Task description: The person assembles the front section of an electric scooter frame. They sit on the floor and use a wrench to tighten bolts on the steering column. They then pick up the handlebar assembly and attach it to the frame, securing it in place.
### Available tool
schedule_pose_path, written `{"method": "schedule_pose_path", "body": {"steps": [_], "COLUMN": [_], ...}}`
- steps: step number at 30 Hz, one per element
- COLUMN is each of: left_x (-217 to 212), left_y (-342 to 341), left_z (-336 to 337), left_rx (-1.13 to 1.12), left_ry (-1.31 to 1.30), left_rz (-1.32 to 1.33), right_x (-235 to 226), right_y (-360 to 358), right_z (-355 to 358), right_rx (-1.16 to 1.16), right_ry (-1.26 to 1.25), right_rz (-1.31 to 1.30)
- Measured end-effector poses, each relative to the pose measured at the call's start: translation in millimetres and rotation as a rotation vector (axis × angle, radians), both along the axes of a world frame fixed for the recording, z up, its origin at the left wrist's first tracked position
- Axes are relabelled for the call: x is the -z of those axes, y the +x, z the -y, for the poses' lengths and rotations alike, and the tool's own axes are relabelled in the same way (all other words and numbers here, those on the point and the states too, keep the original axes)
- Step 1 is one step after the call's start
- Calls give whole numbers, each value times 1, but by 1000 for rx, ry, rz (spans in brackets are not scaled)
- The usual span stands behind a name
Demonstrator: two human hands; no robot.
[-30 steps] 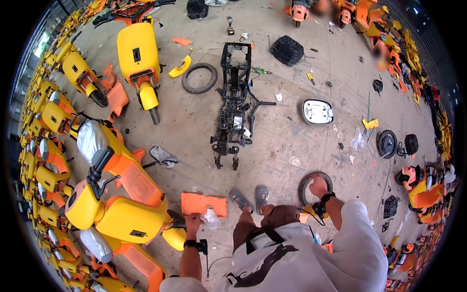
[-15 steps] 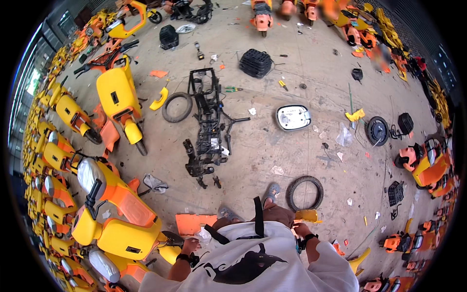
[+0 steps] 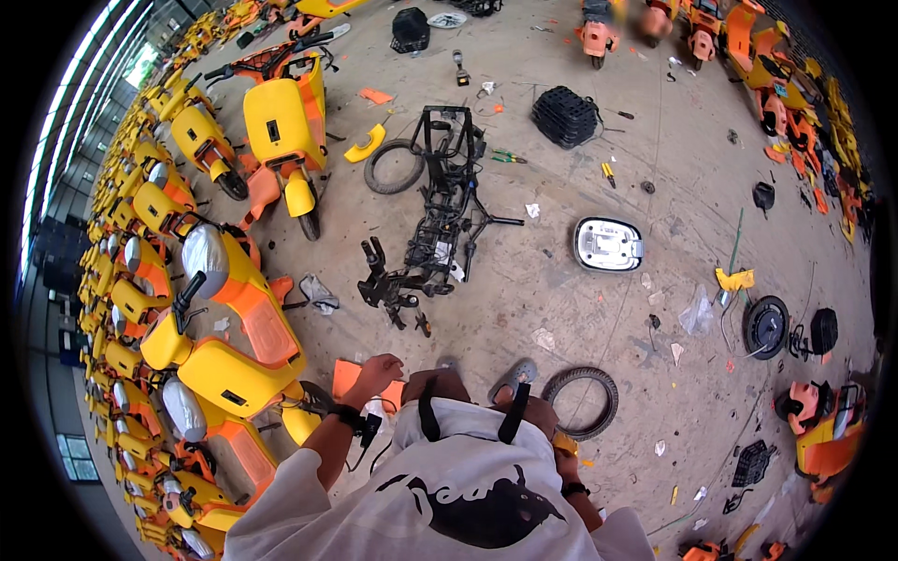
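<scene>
My left hand (image 3: 379, 373) reaches forward above an orange panel (image 3: 346, 379) lying on the floor, its fingers loosely apart and nothing visible in them. My right hand (image 3: 567, 462) hangs low beside my right thigh, close to a yellow part (image 3: 564, 441); its fingers are mostly hidden, so I cannot make out a hold. A loose black tyre (image 3: 610, 411) lies flat just ahead of that hand. Farther forward, a stripped black scooter frame (image 3: 447, 210) rests on the floor. To its right lies a white and black seat-shaped part (image 3: 608, 245), underside up.
Yellow and orange scooters (image 3: 220, 379) crowd the left side, one close by my left arm. Another tyre (image 3: 367, 168) lies by the frame. A black crate (image 3: 564, 117), pliers (image 3: 510, 158), a wheel (image 3: 767, 327) and plastic scraps are scattered around. More scooters (image 3: 832, 435) stand at right.
My left hand has risen forward from beside my hip to above the orange panel. My right hand stays low by my thigh. The view has turned, and the floor things appear shifted.
</scene>
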State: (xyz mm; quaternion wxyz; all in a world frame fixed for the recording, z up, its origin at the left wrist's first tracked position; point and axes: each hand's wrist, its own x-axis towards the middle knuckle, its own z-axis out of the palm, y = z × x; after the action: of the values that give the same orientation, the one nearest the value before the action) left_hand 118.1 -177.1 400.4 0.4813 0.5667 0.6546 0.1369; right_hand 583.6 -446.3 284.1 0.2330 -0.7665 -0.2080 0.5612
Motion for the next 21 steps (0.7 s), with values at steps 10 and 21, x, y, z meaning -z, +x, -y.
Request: {"method": "schedule_pose_path", "body": {"steps": [10, 21], "left_x": [59, 89], "left_y": [-53, 12], "left_z": [83, -15], "left_rx": [19, -133], "left_ry": [-289, -276], "left_rz": [-296, -32], "right_x": [-18, -23], "right_y": [56, 78], "right_z": [-46, -99], "right_rx": [393, -212], "right_ry": [-209, -120], "right_rz": [24, 273]}}
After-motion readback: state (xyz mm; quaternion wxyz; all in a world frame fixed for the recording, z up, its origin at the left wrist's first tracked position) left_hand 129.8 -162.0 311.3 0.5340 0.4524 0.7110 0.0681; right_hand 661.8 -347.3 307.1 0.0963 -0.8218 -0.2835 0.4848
